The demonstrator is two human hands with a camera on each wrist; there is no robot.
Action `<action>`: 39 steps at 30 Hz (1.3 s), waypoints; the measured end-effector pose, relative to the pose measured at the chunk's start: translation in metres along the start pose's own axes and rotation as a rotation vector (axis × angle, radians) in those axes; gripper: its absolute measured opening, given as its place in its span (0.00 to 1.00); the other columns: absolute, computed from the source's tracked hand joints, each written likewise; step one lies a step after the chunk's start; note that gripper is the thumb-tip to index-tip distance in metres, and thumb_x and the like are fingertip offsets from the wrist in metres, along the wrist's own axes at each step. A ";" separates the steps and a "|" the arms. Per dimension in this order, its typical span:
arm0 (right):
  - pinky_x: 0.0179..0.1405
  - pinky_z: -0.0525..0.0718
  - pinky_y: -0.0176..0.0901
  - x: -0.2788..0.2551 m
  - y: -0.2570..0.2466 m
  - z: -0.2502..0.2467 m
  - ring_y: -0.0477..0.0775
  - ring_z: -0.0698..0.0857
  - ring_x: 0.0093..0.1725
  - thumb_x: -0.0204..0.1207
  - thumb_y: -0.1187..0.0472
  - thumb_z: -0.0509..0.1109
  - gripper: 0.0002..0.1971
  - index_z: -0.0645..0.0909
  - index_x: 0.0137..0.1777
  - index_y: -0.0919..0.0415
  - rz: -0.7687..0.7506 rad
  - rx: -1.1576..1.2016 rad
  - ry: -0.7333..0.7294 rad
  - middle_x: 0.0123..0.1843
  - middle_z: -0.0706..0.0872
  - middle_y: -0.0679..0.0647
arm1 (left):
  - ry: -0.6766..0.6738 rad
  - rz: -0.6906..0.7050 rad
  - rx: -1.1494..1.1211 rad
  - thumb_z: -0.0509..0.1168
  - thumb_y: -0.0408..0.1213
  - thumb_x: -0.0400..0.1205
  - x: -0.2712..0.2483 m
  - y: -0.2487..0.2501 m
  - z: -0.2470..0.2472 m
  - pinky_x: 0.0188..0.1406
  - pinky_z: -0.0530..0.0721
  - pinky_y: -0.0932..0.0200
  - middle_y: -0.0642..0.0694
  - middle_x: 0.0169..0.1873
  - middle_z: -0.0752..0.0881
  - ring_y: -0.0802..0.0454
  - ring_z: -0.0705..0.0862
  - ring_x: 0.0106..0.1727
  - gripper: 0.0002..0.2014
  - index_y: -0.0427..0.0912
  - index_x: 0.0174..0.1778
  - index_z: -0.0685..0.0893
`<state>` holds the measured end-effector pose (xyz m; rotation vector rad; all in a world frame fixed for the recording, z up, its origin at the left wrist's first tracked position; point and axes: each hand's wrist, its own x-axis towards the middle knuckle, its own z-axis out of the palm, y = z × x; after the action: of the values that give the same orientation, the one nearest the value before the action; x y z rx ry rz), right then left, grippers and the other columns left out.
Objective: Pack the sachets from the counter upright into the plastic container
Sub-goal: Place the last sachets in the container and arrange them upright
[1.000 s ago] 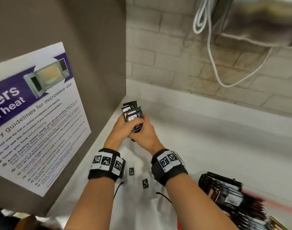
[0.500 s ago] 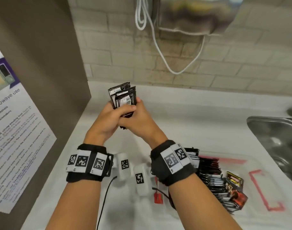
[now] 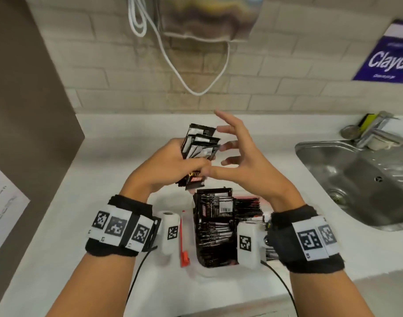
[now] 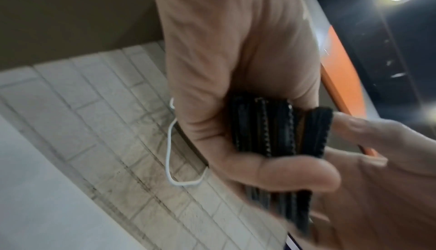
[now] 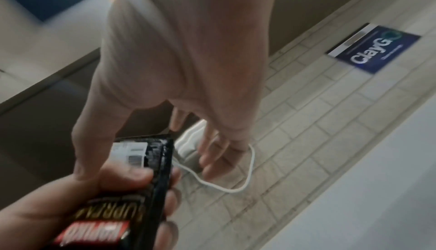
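My left hand (image 3: 173,163) grips a stack of black sachets (image 3: 199,145) held upright above the counter; the left wrist view shows the stack's serrated edges (image 4: 278,127) between thumb and palm. My right hand (image 3: 237,156) is beside the stack with its fingers spread and holds nothing; its thumb lies against the left hand's fingers. In the right wrist view the stack (image 5: 151,162) sits just left of those spread fingers (image 5: 212,153). Below the hands, the clear plastic container (image 3: 170,200) with red clips holds several black sachets (image 3: 215,216) standing upright.
A steel sink (image 3: 360,181) with a faucet (image 3: 376,131) lies to the right. A brown cabinet side (image 3: 31,124) bounds the counter on the left. A white cord (image 3: 193,85) hangs down the tiled wall (image 3: 276,88), which also carries a blue sign (image 3: 388,58).
Both hands carried the stack from the counter's left corner toward the container. The right hand has let go of the stack and spread its fingers.
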<state>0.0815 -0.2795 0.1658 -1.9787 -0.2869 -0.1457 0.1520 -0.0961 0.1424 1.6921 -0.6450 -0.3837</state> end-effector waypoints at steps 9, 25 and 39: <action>0.51 0.86 0.56 -0.043 0.043 -0.026 0.56 0.83 0.51 0.72 0.67 0.82 0.18 0.81 0.58 0.56 0.064 0.137 -0.094 0.53 0.87 0.58 | -0.297 -0.215 0.326 0.83 0.44 0.68 -0.002 -0.004 0.048 0.44 0.92 0.41 0.47 0.46 0.90 0.44 0.92 0.45 0.27 0.49 0.57 0.76; 0.47 0.73 0.23 -0.069 0.098 -0.008 0.37 0.82 0.62 0.75 0.61 0.80 0.15 0.80 0.53 0.43 0.151 0.140 -0.027 0.55 0.86 0.34 | -0.137 -0.074 0.732 0.80 0.49 0.70 -0.026 -0.026 0.063 0.48 0.74 0.58 0.59 0.45 0.74 0.58 0.65 0.51 0.22 0.55 0.49 0.73; 0.71 0.72 0.43 -0.074 0.097 0.004 0.51 0.70 0.68 0.73 0.59 0.81 0.17 0.82 0.58 0.42 0.193 -0.163 0.053 0.61 0.68 0.48 | 0.024 0.013 0.903 0.81 0.62 0.62 -0.036 -0.049 0.067 0.64 0.76 0.52 0.56 0.61 0.64 0.56 0.64 0.64 0.44 0.57 0.72 0.69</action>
<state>0.0365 -0.3240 0.0617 -2.1481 -0.0498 -0.1001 0.0948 -0.1212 0.0771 2.5340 -0.8831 -0.0421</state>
